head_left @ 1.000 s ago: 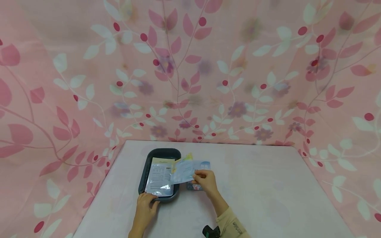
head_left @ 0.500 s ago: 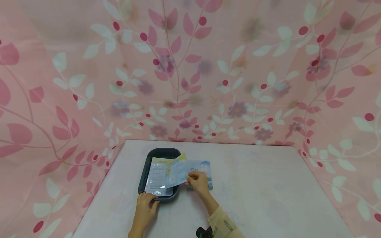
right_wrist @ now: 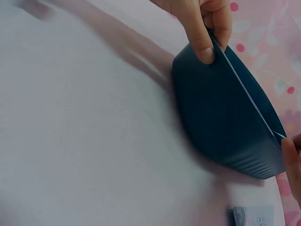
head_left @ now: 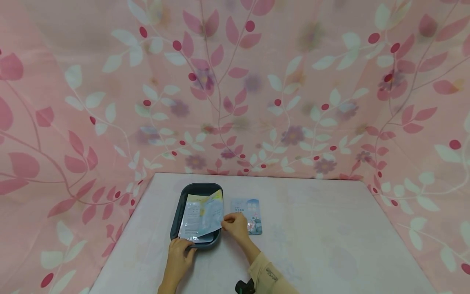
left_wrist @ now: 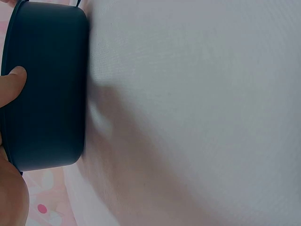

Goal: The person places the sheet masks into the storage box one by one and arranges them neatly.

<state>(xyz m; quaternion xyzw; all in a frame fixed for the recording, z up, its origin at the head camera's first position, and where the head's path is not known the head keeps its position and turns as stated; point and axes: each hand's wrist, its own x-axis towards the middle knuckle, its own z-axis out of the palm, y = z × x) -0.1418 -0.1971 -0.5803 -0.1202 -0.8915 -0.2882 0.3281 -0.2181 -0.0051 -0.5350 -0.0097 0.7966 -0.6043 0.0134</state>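
A dark blue-green plastic basin [head_left: 200,187] stands left of centre on the table. My left hand [head_left: 180,256] grips its near rim; in the left wrist view the thumb [left_wrist: 14,84] presses the outer wall. Inside lies a flat silver and cream packet [head_left: 189,218] with printed text and a barcode. Between thumb and fingers my right hand [head_left: 236,226] pinches the edge of a light blue and yellow packet [head_left: 213,214], tilted over the silver one at the basin's right side. In the right wrist view only a thin edge of that packet shows beside the right fingers [right_wrist: 290,162].
Another blue printed packet [head_left: 254,218] lies flat on the white-covered table [head_left: 330,228], right of the basin and partly behind the right hand. A pink floral curtain [head_left: 235,102] surrounds the table. A black wrist device [head_left: 244,286] sits by the right sleeve.
The right hand has moved left, carrying the light blue and yellow packet from above the table packet to over the basin. The table packet is now more exposed. The left hand stays put.
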